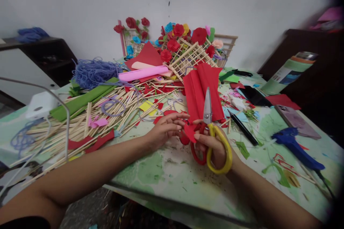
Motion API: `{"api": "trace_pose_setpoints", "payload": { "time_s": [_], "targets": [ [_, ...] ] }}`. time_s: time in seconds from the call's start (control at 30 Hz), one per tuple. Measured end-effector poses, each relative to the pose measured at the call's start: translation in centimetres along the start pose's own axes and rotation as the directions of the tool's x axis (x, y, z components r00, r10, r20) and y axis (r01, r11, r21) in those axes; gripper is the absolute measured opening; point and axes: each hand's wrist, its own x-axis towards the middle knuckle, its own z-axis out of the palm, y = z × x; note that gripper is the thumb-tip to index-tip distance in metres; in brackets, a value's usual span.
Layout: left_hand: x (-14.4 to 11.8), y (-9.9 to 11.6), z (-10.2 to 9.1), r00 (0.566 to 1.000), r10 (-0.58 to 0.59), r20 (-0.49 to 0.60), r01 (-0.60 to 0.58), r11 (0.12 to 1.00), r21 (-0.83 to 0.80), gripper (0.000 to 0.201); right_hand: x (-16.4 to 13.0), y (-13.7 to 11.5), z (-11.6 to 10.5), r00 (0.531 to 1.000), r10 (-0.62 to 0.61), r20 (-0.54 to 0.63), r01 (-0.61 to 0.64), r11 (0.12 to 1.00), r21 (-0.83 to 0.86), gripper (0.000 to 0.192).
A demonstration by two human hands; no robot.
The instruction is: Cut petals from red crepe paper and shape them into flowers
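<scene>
My right hand [216, 146] grips a pair of scissors [208, 109] with one yellow and one red handle, blades together and pointing away from me. Between that hand's thumb and fingers there is also a small cut piece of red paper [190, 133]. Just left of it, my left hand [166, 128] has its fingers stretched out towards the red piece; whether the fingertips touch it I cannot tell. More red cut pieces lie beneath and behind the fingers. Beyond the blades lie folded sheets of red crepe paper [200, 89].
Thin wooden sticks [123, 107], purple yarn [92, 73] and green paper [83, 100] cover the left. Paper flowers [178, 30] on stick lattices [185, 55] stand at the wall. Rightward lie a black marker [244, 128], a blue glue gun [298, 146] and a bottle [288, 73].
</scene>
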Motion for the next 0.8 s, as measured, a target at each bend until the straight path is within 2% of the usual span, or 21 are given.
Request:
{"api": "trace_pose_setpoints", "payload": {
  "time_s": [0.1, 0.2, 0.3, 0.43, 0.57, 0.67, 0.8],
  "targets": [
    [0.0, -0.1, 0.0, 0.993, 0.067, 0.093, -0.067, 0.998, -0.005, 0.044, 0.0, 0.0, 0.2, 0.995, 0.064, 0.078, -0.075, 0.987, 0.144, 0.034],
    [0.0, -0.1, 0.1, 0.976, 0.135, 0.169, -0.155, 0.982, 0.108, 0.025, 0.0, 0.1, 0.5, 0.983, 0.135, 0.127, -0.152, 0.979, 0.133, 0.027],
    [-0.1, -0.2, 0.2, 0.974, 0.153, 0.167, -0.18, 0.97, 0.163, 0.01, 0.0, 0.6, 0.4, 0.977, 0.161, 0.142, -0.175, 0.98, 0.098, 0.029],
    [-0.3, -0.2, 0.6, 0.999, 0.001, 0.048, -0.003, 0.999, 0.051, 0.018, 0.3, 1.6, -0.2, 0.994, 0.079, 0.072, -0.077, 0.997, -0.024, 0.034],
    [-0.4, -0.1, 1.0, 0.991, -0.119, -0.067, 0.118, 0.993, -0.024, 0.023, 0.3, 1.5, -0.6, 0.998, -0.053, -0.047, 0.044, 0.983, -0.178, 0.045],
    [-0.4, -0.1, 1.0, 0.976, -0.188, -0.11, 0.188, 0.982, -0.002, 0.023, 0.2, 1.0, -0.4, 0.998, -0.047, -0.05, 0.035, 0.977, -0.21, 0.051],
    [-0.5, -0.3, 1.0, 0.965, -0.218, -0.145, 0.227, 0.973, 0.047, 0.026, 0.0, 0.6, 0.1, 0.999, 0.003, -0.04, -0.011, 0.979, -0.202, 0.057]
  ]
}}
